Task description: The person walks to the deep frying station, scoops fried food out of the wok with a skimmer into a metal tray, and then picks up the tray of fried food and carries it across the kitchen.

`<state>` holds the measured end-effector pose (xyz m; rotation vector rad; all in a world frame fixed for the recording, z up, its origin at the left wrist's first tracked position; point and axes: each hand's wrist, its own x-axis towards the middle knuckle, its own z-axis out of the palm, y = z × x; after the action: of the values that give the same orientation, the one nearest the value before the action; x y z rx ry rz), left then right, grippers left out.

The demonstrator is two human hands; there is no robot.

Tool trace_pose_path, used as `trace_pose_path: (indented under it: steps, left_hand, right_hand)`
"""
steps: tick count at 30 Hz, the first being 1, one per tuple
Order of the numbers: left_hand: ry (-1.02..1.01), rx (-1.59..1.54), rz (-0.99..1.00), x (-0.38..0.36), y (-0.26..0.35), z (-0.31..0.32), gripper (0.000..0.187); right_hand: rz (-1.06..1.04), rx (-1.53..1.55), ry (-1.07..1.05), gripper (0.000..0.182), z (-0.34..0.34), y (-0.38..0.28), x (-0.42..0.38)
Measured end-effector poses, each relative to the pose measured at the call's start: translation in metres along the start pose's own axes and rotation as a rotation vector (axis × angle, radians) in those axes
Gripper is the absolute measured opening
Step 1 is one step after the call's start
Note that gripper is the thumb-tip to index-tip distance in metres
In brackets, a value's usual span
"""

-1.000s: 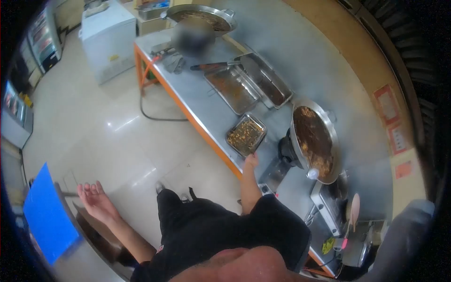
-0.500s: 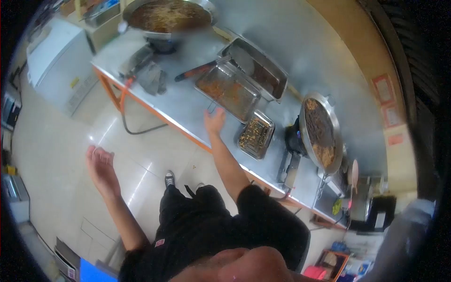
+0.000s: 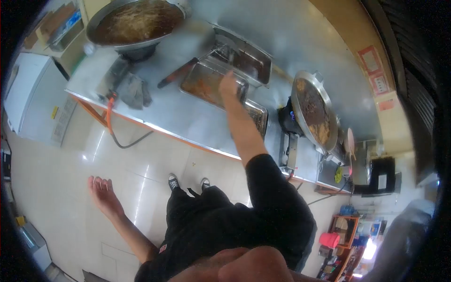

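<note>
2 hands show, and only 1 reaches the steel counter. The right hand stretches forward over the near edge of a shallow rectangular metal tray smeared with reddish residue; whether the fingers grip the rim I cannot tell. The tray lies flat, its long axis running from lower right to upper left, toward the big wok. A deeper pan sits just behind it, a smaller tray just beside the forearm, and a dark-handled utensil lies left of it. The left hand hangs open, palm up, over the tiled floor, holding nothing.
</note>
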<state>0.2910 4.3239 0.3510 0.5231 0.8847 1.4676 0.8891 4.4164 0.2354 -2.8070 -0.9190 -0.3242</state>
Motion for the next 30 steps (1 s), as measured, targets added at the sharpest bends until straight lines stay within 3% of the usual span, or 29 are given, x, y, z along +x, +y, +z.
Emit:
trace_pose_path:
  steps: [3,5,8,11,14,16,20,23,26,30]
  left_hand:
    - [-0.045,-0.019,-0.004,0.010,-0.002,0.007,0.036]
    - [-0.072,-0.019,-0.017,0.014,-0.006,0.011,0.035]
    - [-0.093,-0.015,-0.051,0.018,-0.013,0.024,0.033]
    - [-0.142,-0.016,-0.112,0.020,-0.027,0.040,0.031]
    - [-0.175,0.020,-0.174,0.020,-0.047,0.056,0.029]
    - [-0.218,0.034,-0.220,0.021,-0.062,0.064,0.028]
    - [-0.283,0.031,-0.256,0.001,-0.087,0.091,0.027]
    - [-0.333,0.012,-0.297,-0.018,-0.103,0.109,0.027]
    - [-0.390,0.026,-0.332,-0.034,-0.115,0.125,0.026]
    - [-0.400,0.054,-0.350,-0.053,-0.120,0.142,0.026]
  right_hand:
    - [-0.120,-0.037,-0.079,0.043,-0.007,0.046,0.049]
    - [-0.128,-0.053,-0.196,0.038,-0.075,0.042,0.040]
    - [-0.190,0.134,-0.066,0.036,-0.139,0.047,0.017]
    - [-0.255,0.053,-0.081,0.035,-0.159,0.090,0.031]
    - [-0.345,0.031,0.030,0.036,-0.227,0.127,0.009]
    - [-0.294,-0.001,-0.065,0.036,-0.310,0.151,-0.015]
    - [-0.133,0.144,0.069,0.035,-0.400,0.232,-0.057]
    - [-0.029,0.176,0.053,0.038,-0.405,0.297,-0.070]
    - [0.090,-0.006,0.046,0.041,-0.394,0.328,-0.087]
    - [0.222,0.157,0.072,0.043,-0.325,0.395,-0.076]
